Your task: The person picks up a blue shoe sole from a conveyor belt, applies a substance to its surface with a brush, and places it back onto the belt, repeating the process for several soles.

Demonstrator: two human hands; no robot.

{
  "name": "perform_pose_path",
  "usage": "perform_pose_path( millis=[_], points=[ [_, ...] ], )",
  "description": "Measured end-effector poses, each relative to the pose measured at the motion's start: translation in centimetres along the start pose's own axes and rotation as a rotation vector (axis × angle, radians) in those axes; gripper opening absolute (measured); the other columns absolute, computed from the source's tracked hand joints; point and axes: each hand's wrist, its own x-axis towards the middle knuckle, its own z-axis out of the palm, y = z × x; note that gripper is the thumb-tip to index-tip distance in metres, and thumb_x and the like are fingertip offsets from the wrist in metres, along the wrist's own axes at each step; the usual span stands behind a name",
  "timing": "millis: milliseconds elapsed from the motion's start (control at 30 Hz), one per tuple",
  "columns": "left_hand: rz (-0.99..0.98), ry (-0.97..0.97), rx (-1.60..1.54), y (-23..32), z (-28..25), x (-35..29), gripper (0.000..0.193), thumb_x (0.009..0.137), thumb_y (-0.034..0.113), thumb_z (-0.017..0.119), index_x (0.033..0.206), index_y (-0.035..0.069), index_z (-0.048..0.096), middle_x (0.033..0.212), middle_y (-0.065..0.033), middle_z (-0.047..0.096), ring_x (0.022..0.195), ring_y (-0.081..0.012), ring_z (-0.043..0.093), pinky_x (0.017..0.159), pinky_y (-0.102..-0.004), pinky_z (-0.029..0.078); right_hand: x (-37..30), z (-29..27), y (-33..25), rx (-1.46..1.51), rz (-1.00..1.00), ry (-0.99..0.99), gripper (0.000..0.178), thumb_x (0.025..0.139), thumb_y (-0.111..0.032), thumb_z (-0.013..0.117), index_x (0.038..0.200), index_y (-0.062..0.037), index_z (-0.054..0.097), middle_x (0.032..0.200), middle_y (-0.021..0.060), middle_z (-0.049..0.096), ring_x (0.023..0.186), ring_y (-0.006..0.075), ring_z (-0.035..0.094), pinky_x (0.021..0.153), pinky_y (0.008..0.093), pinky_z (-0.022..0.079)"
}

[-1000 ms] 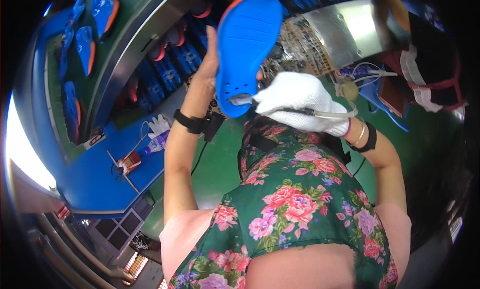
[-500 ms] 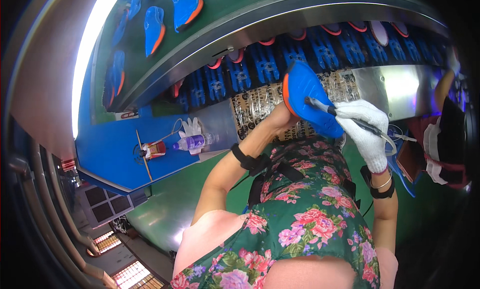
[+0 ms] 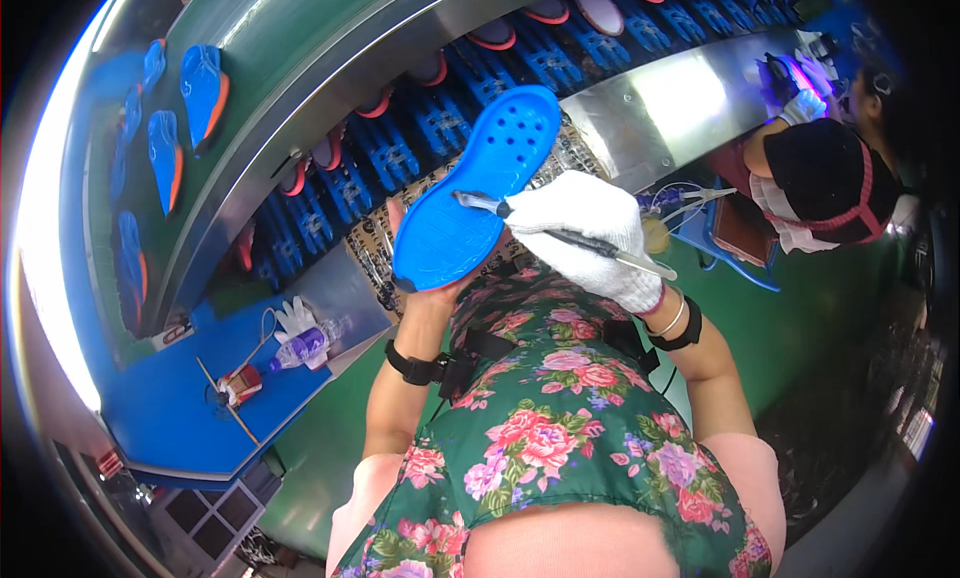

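Note:
A blue shoe sole (image 3: 450, 233) lies in my bare left hand (image 3: 436, 296), its broad blue face turned up toward me. Round holes dot its far end, and a dark patch marks the near tip. Most of my left hand is hidden under the sole, with the thumb along its left edge. In a white knit glove, my right hand (image 3: 590, 223) is closed around a slim brush (image 3: 485, 202) with a thin tube at its back end. The brush's tip touches the sole near its middle.
Beyond the sole runs a conveyor with blue racks (image 3: 445, 123) and red-edged shoe parts. More blue soles (image 3: 203, 93) sit on a green belt at upper left. A blue side table (image 3: 165, 408) carries a bottle (image 3: 300, 348), a glove and a small red jar (image 3: 240, 385). A co-worker (image 3: 815, 173) sits at right.
The sole has turned from tilted, with its orange edge showing, to lying broad face up. My right hand and the brush have moved with it. The whole view has swung to the right.

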Motion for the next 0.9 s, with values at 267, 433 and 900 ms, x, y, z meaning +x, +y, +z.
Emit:
perform_pose_path(
  millis=[267,433,900],
  points=[
    [0.108,-0.19,-0.044,-3.2,-1.8,1.5,0.092,0.085,0.06,0.067,0.154,0.006,0.04,0.149,-0.0204,0.052,0.134,-0.0373,0.054,0.113,-0.0552,0.045,1.1,-0.9,-0.8,0.013,0.026,-0.011,0.017,0.082,-0.008,0.078,0.098,-0.0063,0.079,0.099,0.0108,0.078,0.088,0.0269,0.074,0.08,0.0377,0.057],
    [0.201,0.02,0.121,-5.0,2.0,2.0,0.091,0.092,0.073,0.057,0.156,0.01,0.039,0.153,-0.0147,0.05,0.139,-0.0343,0.05,0.118,-0.0551,0.039,2.7,-1.1,-1.2,-0.122,-0.186,-0.019,0.024,0.08,-0.005,0.078,0.103,-0.0037,0.079,0.105,0.0135,0.078,0.091,0.0269,0.074,0.081,0.0368,0.057],
    [0.17,0.252,0.388,-5.3,0.0,0.6,0.086,0.096,0.067,0.054,0.159,0.012,0.032,0.157,-0.0164,0.044,0.143,-0.0361,0.046,0.118,-0.0551,0.039,3.5,1.3,-1.0,-0.158,-0.254,-0.064,0.036,0.079,-0.004,0.074,0.116,-0.0048,0.076,0.117,0.0158,0.075,0.098,0.0318,0.071,0.085,0.0413,0.057]
  ],
)
